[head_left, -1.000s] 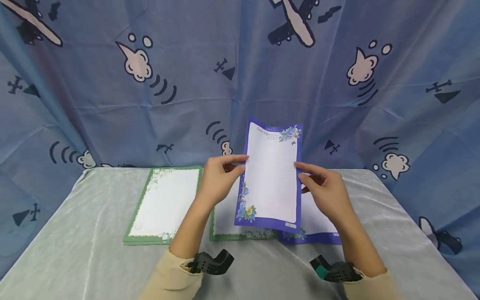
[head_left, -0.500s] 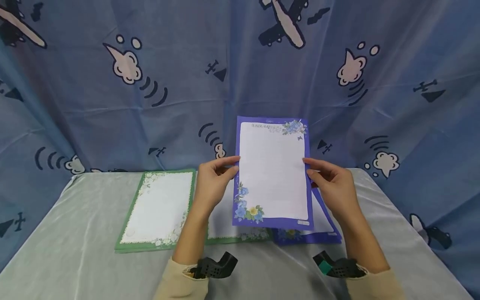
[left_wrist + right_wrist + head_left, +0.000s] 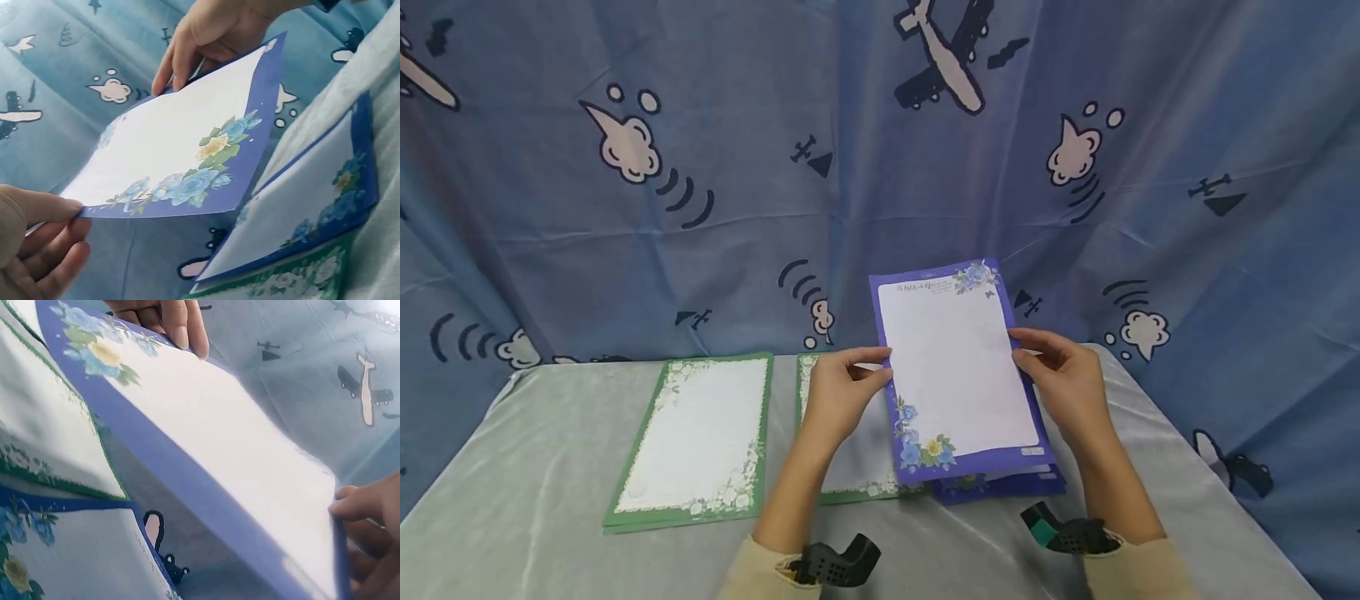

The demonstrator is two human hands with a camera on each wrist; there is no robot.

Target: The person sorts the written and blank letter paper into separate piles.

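Note:
Between the two hands, a sheet of purple-bordered stationery paper (image 3: 955, 367) with blue and yellow flowers is held up above the table, tilted. My left hand (image 3: 837, 396) pinches its left edge between thumb and fingers. At the right edge my right hand (image 3: 1067, 379) pinches it the same way. Beneath the sheet lies more purple-bordered paper (image 3: 300, 187), mostly hidden in the head view. This overlaps a green-bordered sheet (image 3: 857, 475), partly covered by the left hand and the held paper.
A stack of green-bordered paper (image 3: 700, 442) lies farther left on the grey cloth-covered table (image 3: 550, 467). Behind the table hangs a blue curtain (image 3: 737, 167) printed with planes and clouds. Each wrist wears a black camera mount (image 3: 838, 562).
The held purple sheet was bowed, then flattened as my hands spread apart. It has since lowered and turned counterclockwise. The camera view has shifted, with the table things sliding left in frame.

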